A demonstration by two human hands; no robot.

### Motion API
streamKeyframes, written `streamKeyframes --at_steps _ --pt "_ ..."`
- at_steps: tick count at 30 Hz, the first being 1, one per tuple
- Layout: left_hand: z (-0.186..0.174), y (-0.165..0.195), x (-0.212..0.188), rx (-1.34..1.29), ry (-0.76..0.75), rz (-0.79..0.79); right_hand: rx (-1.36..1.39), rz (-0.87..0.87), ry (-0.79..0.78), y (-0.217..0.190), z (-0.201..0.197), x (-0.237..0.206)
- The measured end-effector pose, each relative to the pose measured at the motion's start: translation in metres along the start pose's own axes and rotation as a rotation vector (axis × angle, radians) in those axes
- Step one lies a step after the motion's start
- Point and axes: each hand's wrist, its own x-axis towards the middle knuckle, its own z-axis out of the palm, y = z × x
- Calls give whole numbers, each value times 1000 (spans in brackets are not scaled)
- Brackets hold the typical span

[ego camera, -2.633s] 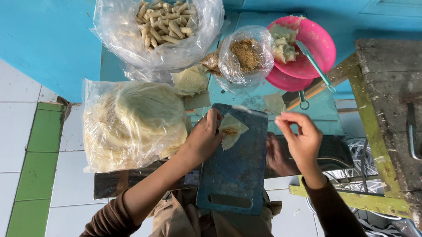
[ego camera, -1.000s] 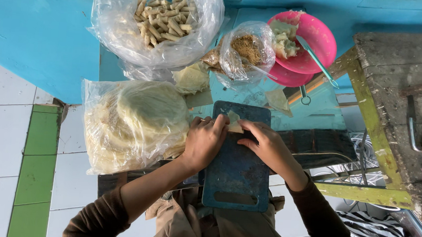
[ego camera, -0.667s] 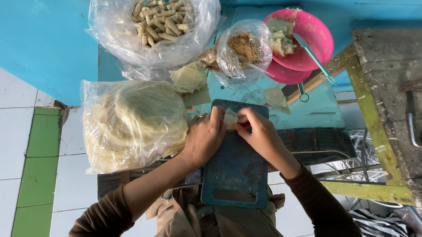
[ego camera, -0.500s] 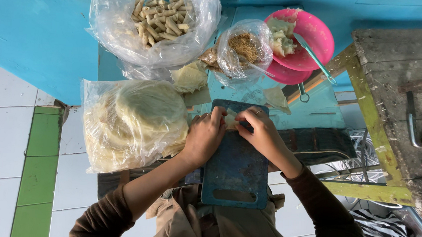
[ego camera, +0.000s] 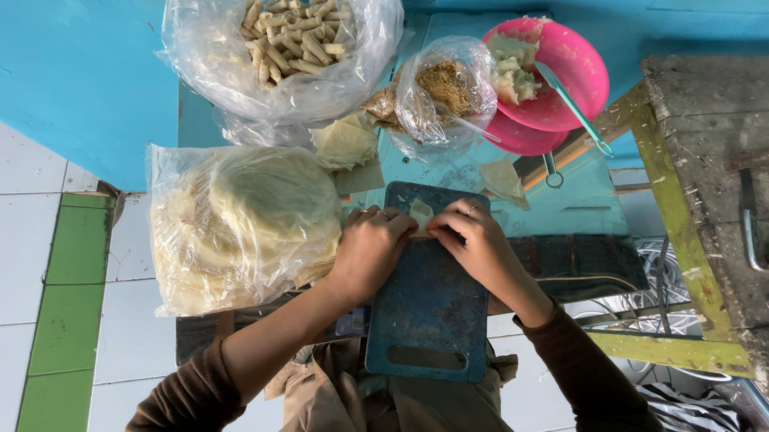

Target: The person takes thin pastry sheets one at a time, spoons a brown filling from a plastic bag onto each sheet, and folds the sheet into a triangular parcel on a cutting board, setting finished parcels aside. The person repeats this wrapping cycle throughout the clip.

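A pale wrapper sheet (ego camera: 420, 215) lies at the far end of a blue cutting board (ego camera: 428, 309) resting on my lap. My left hand (ego camera: 369, 251) and my right hand (ego camera: 474, 241) both pinch the wrapper from either side, fingers curled over it so most of it is hidden. A clear bag of stacked round wrappers (ego camera: 235, 219) sits just left of my left hand.
A clear bag of finished rolls (ego camera: 291, 33) sits at the back. Next to it are a small bag of brown filling (ego camera: 446, 87) and stacked pink bowls (ego camera: 552, 79) holding pale pieces and a spoon. A worn wooden table (ego camera: 731, 168) stands at the right.
My right hand came in from the right onto the wrapper. Both hands have since closed together over it at the board's far end, and the wrapper looks smaller and folded.
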Motion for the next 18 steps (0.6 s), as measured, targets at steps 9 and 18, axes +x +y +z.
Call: streamKeyframes --at_steps 9,18 --pt "-1 -8 -6 438 -108 378 -132 -225 -4 -6 -12 -7" --pt "4 0 7 -58 -12 -75 -192 -258 39 -7 -6 -2"
